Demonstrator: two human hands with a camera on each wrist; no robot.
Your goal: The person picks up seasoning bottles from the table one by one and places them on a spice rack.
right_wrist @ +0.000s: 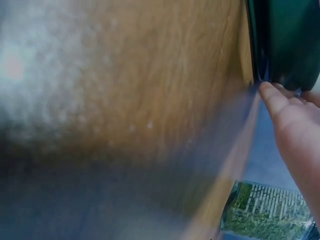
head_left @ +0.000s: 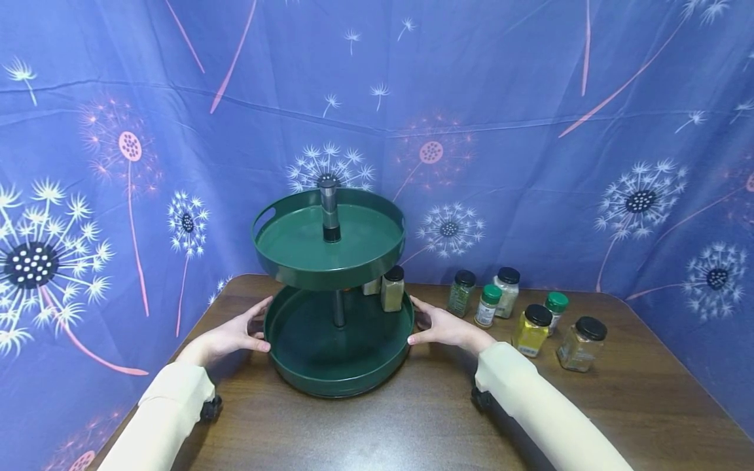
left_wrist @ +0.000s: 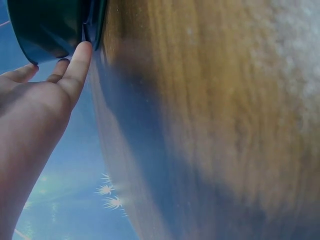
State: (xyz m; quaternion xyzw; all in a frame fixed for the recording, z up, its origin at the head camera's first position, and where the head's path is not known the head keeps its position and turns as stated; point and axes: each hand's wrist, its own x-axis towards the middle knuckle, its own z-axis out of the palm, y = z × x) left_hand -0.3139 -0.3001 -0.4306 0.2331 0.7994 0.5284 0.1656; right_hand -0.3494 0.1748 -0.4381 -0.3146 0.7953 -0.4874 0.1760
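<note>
A dark green two-tier round tray (head_left: 330, 363) stands on the wooden table, its tiers joined by a central post (head_left: 330, 212). My left hand (head_left: 238, 335) touches the outer wall of the lower tier from the left, thumb toward the front and fingers spread farther back. On the opposite side, my right hand (head_left: 444, 327) touches the same wall in a mirrored way. In the left wrist view, a fingertip (left_wrist: 84, 50) is right at the tray's low edge. A black-lidded jar of tan powder (head_left: 392, 294) stands on the lower tier, beside another jar (head_left: 371, 286) partly hidden by the upper tier.
Several spice jars stand on the table to the right, among them a yellow one (head_left: 530, 335), a green-lidded one (head_left: 487, 311) and a black-lidded one (head_left: 579, 350). A jar of green herbs (head_left: 461, 294) is closest to my right hand. Blue floral cloth (head_left: 506, 163) hangs behind the table.
</note>
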